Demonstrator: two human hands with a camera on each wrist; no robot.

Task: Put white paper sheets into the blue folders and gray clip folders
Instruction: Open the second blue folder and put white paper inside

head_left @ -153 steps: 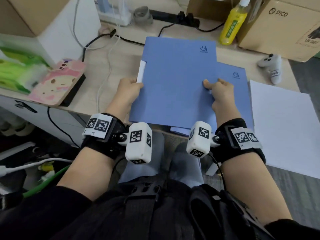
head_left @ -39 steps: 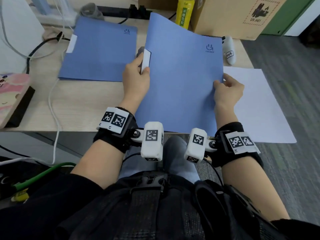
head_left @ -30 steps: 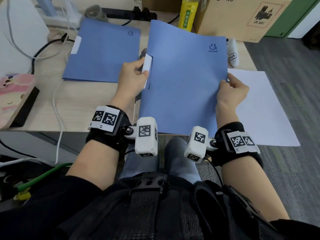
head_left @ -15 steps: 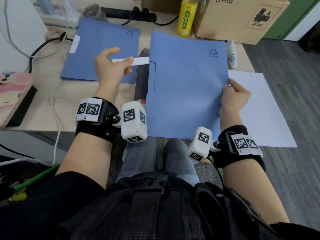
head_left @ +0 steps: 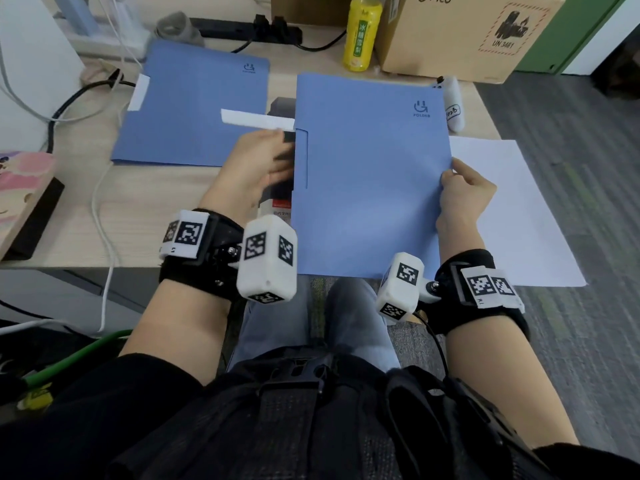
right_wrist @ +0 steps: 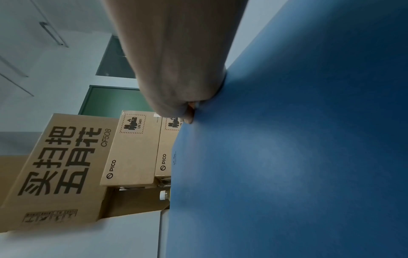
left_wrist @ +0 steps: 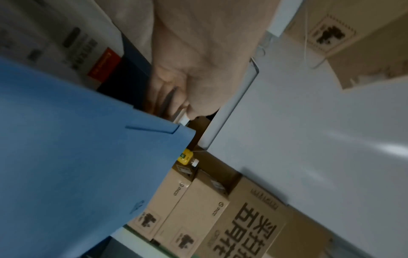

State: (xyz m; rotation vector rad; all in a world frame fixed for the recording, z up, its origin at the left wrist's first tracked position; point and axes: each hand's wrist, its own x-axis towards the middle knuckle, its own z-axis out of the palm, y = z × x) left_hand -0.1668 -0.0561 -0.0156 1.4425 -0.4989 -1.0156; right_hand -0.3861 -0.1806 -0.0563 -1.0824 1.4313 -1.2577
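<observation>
A blue folder (head_left: 370, 174) lies closed on the desk in front of me, over a dark gray clip folder (head_left: 281, 188) that shows at its left edge. My right hand (head_left: 450, 174) pinches the folder's right edge, thumb on top (right_wrist: 192, 111). My left hand (head_left: 280, 140) is at the folder's left edge and pinches one end of a white paper strip (head_left: 258, 121); the left wrist view shows its thumb and fingers closed on the strip (left_wrist: 183, 117). A second blue folder (head_left: 194, 105) lies closed at the back left. White paper sheets (head_left: 512, 209) lie to the right.
A yellow bottle (head_left: 360, 32) and a cardboard box (head_left: 460, 32) stand at the back of the desk. A white controller (head_left: 452, 102) lies beside the folder's far right corner. Cables (head_left: 104, 202) cross the left side, near a pink box (head_left: 24, 188).
My left hand has moved right with the white strip, back to the folder's left edge. The right hand keeps its pinch on the right edge.
</observation>
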